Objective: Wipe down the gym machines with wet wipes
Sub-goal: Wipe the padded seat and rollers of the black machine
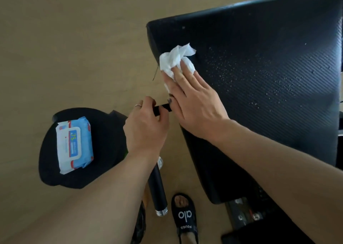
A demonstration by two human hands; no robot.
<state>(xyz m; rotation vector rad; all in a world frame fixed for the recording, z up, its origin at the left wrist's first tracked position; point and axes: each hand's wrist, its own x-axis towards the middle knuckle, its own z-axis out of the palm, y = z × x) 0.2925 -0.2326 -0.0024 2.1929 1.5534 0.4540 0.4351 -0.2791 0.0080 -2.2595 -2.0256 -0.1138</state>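
Right hand [194, 102] flat, fingers straight, pressing crumpled wet wipe [175, 59] onto black textured machine pad [259, 76] near its left edge. Left hand [146, 127] curled around a thin black bar [163, 109], possibly a handle. Wipes pack [74, 144] on round black seat [104, 151].

Bare pad [269, 76] lies open rightward; a black bar [163, 108] blocks the left

Both bare forearms are being extended forward from the lower edge of the view. The right hand [193, 102] is being held flat, palm down, its fingers [185, 71] straight and being pressed onto a crumpled wet wipe [174, 60]. The left hand [146, 125] is being kept lower and beside it, fingers curled around a black bar [163, 109], a ring being worn on one finger.
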